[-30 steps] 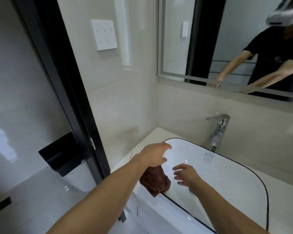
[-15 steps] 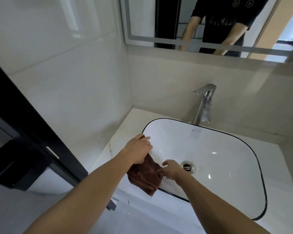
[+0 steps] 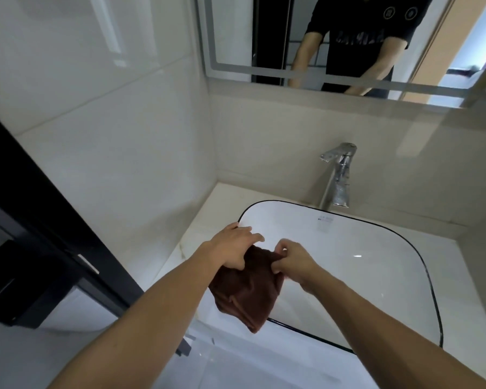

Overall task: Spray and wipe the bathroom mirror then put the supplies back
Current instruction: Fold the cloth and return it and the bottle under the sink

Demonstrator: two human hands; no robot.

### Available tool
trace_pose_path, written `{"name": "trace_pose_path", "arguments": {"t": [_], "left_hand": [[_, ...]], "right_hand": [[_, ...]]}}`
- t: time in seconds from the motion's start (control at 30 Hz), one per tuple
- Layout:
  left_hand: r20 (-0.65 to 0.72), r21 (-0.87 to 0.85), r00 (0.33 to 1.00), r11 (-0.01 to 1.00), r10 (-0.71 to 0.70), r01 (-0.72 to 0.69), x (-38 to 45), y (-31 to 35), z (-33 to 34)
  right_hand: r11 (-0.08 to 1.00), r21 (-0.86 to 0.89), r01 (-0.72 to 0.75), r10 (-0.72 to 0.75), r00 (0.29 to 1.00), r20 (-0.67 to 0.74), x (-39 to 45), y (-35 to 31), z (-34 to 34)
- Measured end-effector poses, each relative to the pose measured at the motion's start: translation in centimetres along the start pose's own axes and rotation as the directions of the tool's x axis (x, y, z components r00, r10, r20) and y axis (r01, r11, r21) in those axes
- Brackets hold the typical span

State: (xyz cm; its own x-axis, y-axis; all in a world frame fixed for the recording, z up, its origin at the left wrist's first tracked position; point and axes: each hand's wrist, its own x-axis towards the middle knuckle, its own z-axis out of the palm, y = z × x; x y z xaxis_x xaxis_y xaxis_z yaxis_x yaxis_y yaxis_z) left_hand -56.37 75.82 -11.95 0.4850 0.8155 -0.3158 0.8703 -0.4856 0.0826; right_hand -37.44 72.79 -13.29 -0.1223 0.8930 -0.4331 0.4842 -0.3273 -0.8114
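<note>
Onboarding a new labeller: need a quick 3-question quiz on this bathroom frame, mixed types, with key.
1. True or false: both hands hold the brown cloth.
2. The cloth hangs over which part of the sink? A) near-left rim B) far-right rim C) drain
3. Fill in: the chrome ____ stands behind the sink, below the mirror.

Key:
1. True: left hand and right hand both grip it.
2. A
3. faucet

Both the left hand (image 3: 233, 245) and right hand (image 3: 293, 261) hold a brown cloth (image 3: 247, 293) over the sink's (image 3: 421, 256) near-left rim.
</note>
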Motion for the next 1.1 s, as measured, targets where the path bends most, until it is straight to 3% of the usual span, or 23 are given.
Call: {"name": "trace_pose_path", "arguments": {"t": [0.27, 0.47, 0.63, 0.9, 1.1], "left_hand": [[-0.038, -0.156, 0.999, 0.987, -0.034, 0.028, -1.8, -2.2, -6.9], [-0.201, -0.203, 0.979, 0.976, 0.042, -0.084, -4.6, -1.4, -13.3], [-0.433, -0.138, 0.901, 0.986, 0.020, -0.089, -6.6, 0.0, -19.1], [-0.625, -0.030, 0.781, 0.999, 0.010, -0.037, -8.8, 1.7, -25.3], [-0.733, -0.085, 0.680, 0.993, -0.007, -0.082, -10.7, 3.7, -26.0]], "right_hand": [[0.988, -0.070, 0.137, -0.136, 0.991, 0.015, -3.4, -4.9, -5.2], [0.945, -0.214, 0.249, -0.270, 0.960, -0.078, -6.4, -10.5, -9.2], [0.845, -0.408, 0.345, -0.432, 0.890, -0.143, -8.8, -15.7, -13.1], [0.769, -0.514, 0.380, -0.569, 0.774, -0.279, -12.0, -20.4, -16.8], [0.703, -0.578, 0.415, -0.657, 0.690, -0.304, -14.2, -21.6, -18.7]]}}
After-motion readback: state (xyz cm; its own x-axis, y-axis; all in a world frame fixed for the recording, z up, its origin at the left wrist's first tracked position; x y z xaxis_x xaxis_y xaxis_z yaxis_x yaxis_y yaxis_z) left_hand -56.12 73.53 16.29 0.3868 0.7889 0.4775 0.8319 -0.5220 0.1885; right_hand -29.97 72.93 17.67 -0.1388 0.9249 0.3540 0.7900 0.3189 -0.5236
